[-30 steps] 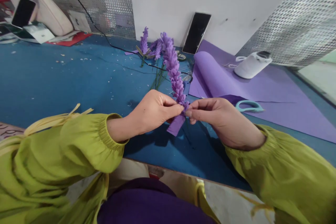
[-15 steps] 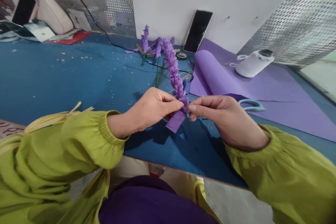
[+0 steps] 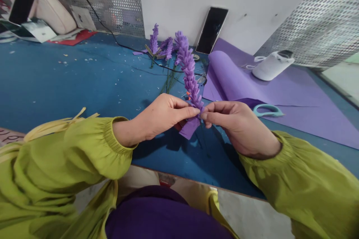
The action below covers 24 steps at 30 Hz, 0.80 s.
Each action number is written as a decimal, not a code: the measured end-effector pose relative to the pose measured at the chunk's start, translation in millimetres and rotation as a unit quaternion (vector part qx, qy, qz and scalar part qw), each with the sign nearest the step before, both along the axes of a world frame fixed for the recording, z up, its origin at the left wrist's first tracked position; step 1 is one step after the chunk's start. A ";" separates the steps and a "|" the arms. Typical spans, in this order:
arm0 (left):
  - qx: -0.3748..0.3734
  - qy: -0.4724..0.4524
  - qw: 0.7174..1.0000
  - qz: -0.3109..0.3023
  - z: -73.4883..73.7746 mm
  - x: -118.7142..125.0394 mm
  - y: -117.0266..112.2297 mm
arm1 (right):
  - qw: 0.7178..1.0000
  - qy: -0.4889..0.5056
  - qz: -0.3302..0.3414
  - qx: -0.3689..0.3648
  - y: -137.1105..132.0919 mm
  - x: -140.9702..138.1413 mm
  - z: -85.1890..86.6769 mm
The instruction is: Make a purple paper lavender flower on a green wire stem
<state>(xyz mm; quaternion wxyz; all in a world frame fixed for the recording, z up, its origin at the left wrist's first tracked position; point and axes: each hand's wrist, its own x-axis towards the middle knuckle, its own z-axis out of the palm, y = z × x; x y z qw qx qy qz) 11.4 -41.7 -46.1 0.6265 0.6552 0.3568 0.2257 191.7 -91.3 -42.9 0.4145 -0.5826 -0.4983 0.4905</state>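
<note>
A long artificial lavender flower [image 3: 187, 63] of purple curled paper stands tilted over the blue table, its tip pointing away from me. My left hand [image 3: 171, 114] pinches its lower end between thumb and fingers. At the same end, from the right side, my right hand [image 3: 232, 121] also pinches, its fingertips almost touching the left thumb. Below the fingers hangs a loose purple paper strip [image 3: 189, 129], still joined to the flower. The stem under the flower is mostly hidden.
Finished-looking lavender flowers [image 3: 154, 39] lie behind, crossed by a black cable [image 3: 126, 47]. A phone [image 3: 212, 30] leans on the white board. To the right are purple paper sheets [image 3: 294, 93], a white pouch-like container [image 3: 272, 66] and a light-blue scissors handle [image 3: 267, 110].
The flower has turned slightly and stands straighter, its tip further from me. Both hands keep their pinch, with the left thumb a little further right.
</note>
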 end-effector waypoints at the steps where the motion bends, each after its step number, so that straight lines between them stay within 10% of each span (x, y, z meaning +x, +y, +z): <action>1: -0.011 -0.005 1.000 0.000 -1.0 0.1 0.0 | 1.000 0.000 -0.004 0.004 -0.5 -0.3 0.4; 13: -0.001 0.037 0.999 0.036 1.5 2.8 -2.9 | 0.983 -0.154 -0.025 0.099 -7.5 -6.6 2.6; 24: -0.001 0.005 0.999 0.033 -3.2 4.6 -1.6 | 0.851 -0.425 -0.028 0.307 -17.5 -14.0 -4.4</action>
